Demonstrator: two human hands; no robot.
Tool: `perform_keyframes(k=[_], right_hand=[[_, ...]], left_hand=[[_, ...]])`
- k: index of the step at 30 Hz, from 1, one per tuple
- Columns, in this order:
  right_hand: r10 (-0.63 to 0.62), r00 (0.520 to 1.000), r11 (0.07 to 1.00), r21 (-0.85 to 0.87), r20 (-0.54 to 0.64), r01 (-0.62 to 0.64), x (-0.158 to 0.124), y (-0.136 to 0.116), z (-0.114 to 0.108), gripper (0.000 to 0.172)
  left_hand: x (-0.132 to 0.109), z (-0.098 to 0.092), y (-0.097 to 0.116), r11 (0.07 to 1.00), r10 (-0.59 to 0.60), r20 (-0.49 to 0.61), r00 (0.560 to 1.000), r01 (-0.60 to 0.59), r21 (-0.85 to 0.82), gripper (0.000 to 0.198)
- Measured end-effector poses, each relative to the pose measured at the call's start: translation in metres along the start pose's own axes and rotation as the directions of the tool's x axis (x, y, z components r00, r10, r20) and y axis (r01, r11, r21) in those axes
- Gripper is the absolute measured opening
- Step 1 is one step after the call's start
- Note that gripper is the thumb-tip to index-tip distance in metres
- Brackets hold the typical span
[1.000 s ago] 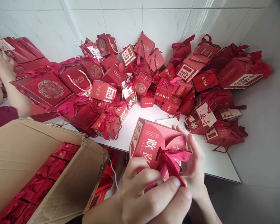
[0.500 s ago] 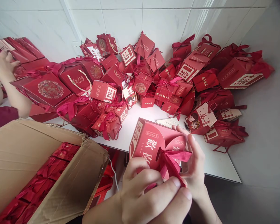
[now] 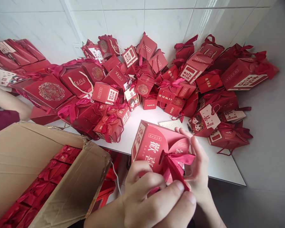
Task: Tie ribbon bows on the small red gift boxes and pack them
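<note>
Left hand [image 3: 154, 198], lower centre of the frame: back turned toward my camera, wrist entering from the lower left, fingers curled, thumb and index fingertips pinching one tail of a dark red ribbon [image 3: 178, 158]. Right hand [image 3: 198, 163], right of centre in the lower half: wrist rising from the bottom edge, fingers curved around the end of a red box [image 3: 146, 145], which I log as grasped. Box, one, between both hands, in front of the table edge: tilted, pinkish-red faces, large pale Chinese characters, a cream panel with red lettering on its left end, rounded flaps meeting under the ribbon, a dark slot beside the knot. Beyond it I list a white table [image 3: 223, 167]; a pale gridded object [image 3: 171, 124], partly hidden behind the box; a heap of red boxes [image 3: 144, 87] across the middle, some with ribbons, some with cord handles. Lower left: an open cardboard carton [image 3: 64, 190] with red ribboned packages [image 3: 47, 171] in rows. Left edge: another person's forearm [image 3: 11, 103]. Top: pale wall tiles [image 3: 125, 23].
</note>
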State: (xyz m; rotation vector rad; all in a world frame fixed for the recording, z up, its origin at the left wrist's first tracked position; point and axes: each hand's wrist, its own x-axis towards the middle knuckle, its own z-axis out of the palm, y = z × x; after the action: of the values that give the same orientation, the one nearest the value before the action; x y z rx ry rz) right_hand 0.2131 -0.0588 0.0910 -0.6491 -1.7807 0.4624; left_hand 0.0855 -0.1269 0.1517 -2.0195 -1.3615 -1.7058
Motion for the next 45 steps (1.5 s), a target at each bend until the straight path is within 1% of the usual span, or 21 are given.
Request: perform_keyframes(k=[5, 8, 11, 16, 19, 23, 26, 31, 34, 37, 42, 45], right_hand=[[0.013, 1.0, 1.0, 0.02, -0.012, -0.013, -0.001, -0.0019, 0.0013, 0.08], [0.029, 1.0, 0.999, 0.019, -0.006, -0.029, -0.0012, -0.0026, 0.0012, 0.08], [0.029, 1.0, 1.0, 0.01, 0.004, -0.029, -0.0009, -0.0024, 0.0003, 0.082], [-0.001, 1.0, 1.0, 0.007, 0.027, 0.001, -0.0001, 0.0002, -0.0023, 0.084], [-0.016, 0.999, 1.0, 0.0, 0.037, 0.016, 0.0003, 0.0006, -0.0029, 0.085], [0.011, 1.0, 1.0, -0.009, 0.018, -0.011, 0.0003, -0.0006, -0.0023, 0.084], [0.01, 1.0, 1.0, 0.001, 0.027, -0.01, 0.0003, -0.001, -0.002, 0.084], [0.007, 0.999, 1.0, 0.008, 0.033, -0.007, 0.0005, -0.0016, -0.0023, 0.083], [0.01, 1.0, 1.0, 0.0, 0.024, -0.01, 0.0, -0.003, -0.0016, 0.085], [0.036, 0.999, 0.999, -0.001, 0.001, -0.036, -0.0003, -0.0041, -0.0007, 0.085], [-0.022, 1.0, 1.0, 0.021, 0.021, 0.021, 0.0013, -0.0034, -0.0013, 0.089], [-0.007, 1.0, 1.0, 0.024, 0.022, 0.006, 0.0016, -0.0026, -0.0019, 0.087]], left_hand=[[0.0014, -0.0001, -0.0007, 0.999, 0.043, 0.017, 0.999, -0.043, -0.004, 0.021], [0.0029, 0.0, -0.0016, 0.999, 0.044, -0.005, 0.999, -0.044, 0.005, 0.021], [0.0046, 0.0008, -0.0021, 0.998, 0.064, -0.004, 0.998, -0.064, -0.004, 0.021], [0.0059, 0.0012, -0.0018, 0.999, 0.039, -0.01, 0.999, -0.039, -0.005, 0.021], [0.0048, -0.0003, -0.0024, 0.999, 0.046, 0.011, 0.999, -0.046, 0.008, 0.018], [0.0033, -0.002, -0.0035, 0.999, 0.046, 0.041, 0.998, -0.047, 0.026, 0.015], [0.0041, -0.0021, -0.0037, 0.999, 0.045, 0.024, 0.999, -0.045, 0.024, 0.016], [0.0073, -0.003, -0.0042, 0.996, 0.086, 0.044, 0.995, -0.087, 0.023, 0.018], [0.0078, -0.0036, -0.0046, 0.995, 0.1, 0.034, 0.994, -0.1, 0.018, 0.02], [0.0077, -0.004, -0.0049, 0.995, 0.101, 0.034, 0.994, -0.102, 0.016, 0.021], [0.007, -0.0038, -0.0035, 0.995, 0.094, 0.047, 0.994, -0.095, 0.019, 0.02], [0.0056, -0.0024, -0.0013, 0.998, 0.059, 0.023, 0.998, -0.059, 0.013, 0.019]])
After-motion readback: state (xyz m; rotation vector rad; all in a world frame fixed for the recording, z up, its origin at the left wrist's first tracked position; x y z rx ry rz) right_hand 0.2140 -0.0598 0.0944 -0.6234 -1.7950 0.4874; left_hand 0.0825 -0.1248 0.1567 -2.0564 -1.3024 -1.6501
